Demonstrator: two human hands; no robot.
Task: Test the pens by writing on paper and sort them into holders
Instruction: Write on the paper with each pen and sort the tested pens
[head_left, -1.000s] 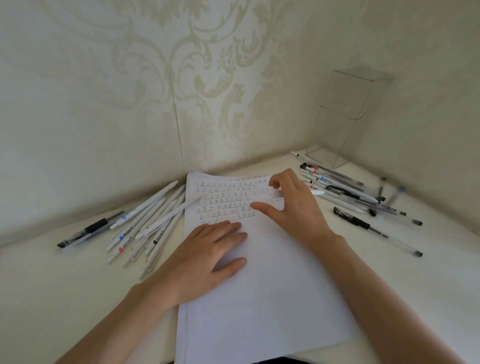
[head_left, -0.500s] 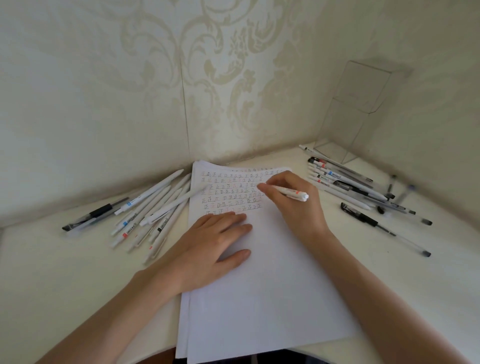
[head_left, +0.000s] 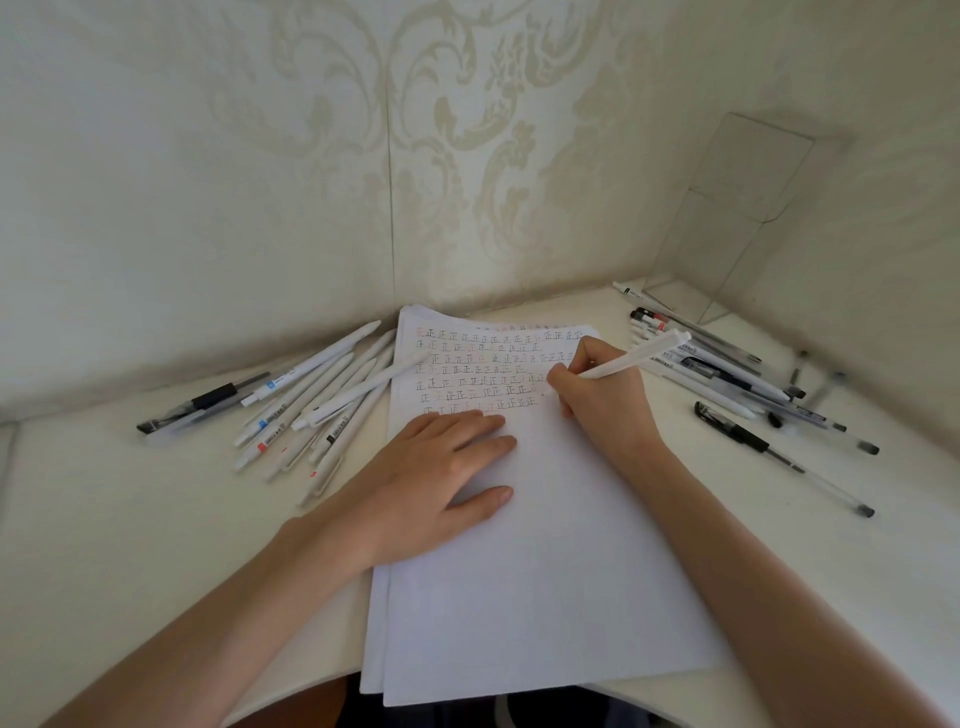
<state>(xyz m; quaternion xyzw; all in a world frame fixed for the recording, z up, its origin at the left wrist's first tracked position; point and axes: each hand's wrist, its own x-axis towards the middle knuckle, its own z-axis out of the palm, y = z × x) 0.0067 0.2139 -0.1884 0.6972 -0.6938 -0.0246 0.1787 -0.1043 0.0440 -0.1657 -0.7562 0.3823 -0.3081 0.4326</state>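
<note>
A stack of white paper (head_left: 545, 545) lies in front of me, its top part filled with rows of small written marks. My right hand (head_left: 602, 400) grips a white pen (head_left: 636, 358) in a writing hold, its tip down on the paper at the end of a row. My left hand (head_left: 441, 478) rests flat on the sheet, fingers spread. A pile of mostly white pens (head_left: 311, 400) lies left of the paper. Another pile of white, clear and black pens (head_left: 727, 374) lies to the right. A clear acrylic holder (head_left: 737, 218) stands in the far right corner.
The white desk (head_left: 130, 519) fits into a corner of patterned wallpaper walls. A black-grip clear pen (head_left: 784, 457) lies apart at the right. The desk's front edge curves just under my forearms.
My right hand picked a white pen from the right pile, turned it into a writing grip, and brought its tip onto the paper. My left hand stayed flat on the sheet.
</note>
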